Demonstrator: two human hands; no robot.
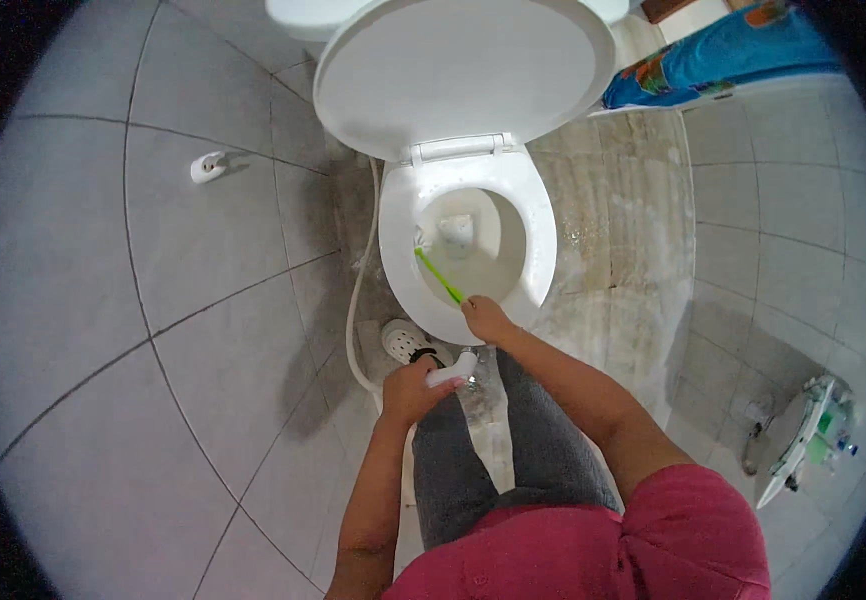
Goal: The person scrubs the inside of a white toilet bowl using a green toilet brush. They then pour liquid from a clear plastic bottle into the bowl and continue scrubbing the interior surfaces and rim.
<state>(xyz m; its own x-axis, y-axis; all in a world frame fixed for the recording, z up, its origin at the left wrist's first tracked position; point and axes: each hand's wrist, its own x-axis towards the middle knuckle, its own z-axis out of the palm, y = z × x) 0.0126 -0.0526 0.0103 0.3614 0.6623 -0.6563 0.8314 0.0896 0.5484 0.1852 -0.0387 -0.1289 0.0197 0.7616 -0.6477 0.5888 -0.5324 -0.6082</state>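
A green-handled toilet brush (pixel 440 277) is closed in my right hand (pixel 489 323) over the front of the toilet seat (pixel 539 235). Its white bristled head touches or nearly touches the inner left wall of the toilet bowl (pixel 501 265). In front of the toilet, my left hand (pixel 412 391) grips a white handheld bidet sprayer (pixel 457 369), its nozzle end tilted up toward the bowl. Whether water is coming out, I cannot tell. The toilet lid (pixel 463 75) stands raised, while the seat lies down on the rim.
A white hose (pixel 356 305) runs down the toilet's left side. Tiled wall (pixel 208 290) stands close on the left. The stained floor (pixel 593 220) looks wet at right. A corner shelf (pixel 803 440) holds bottles at lower right; a blue patterned cloth (pixel 728 62) hangs at upper right.
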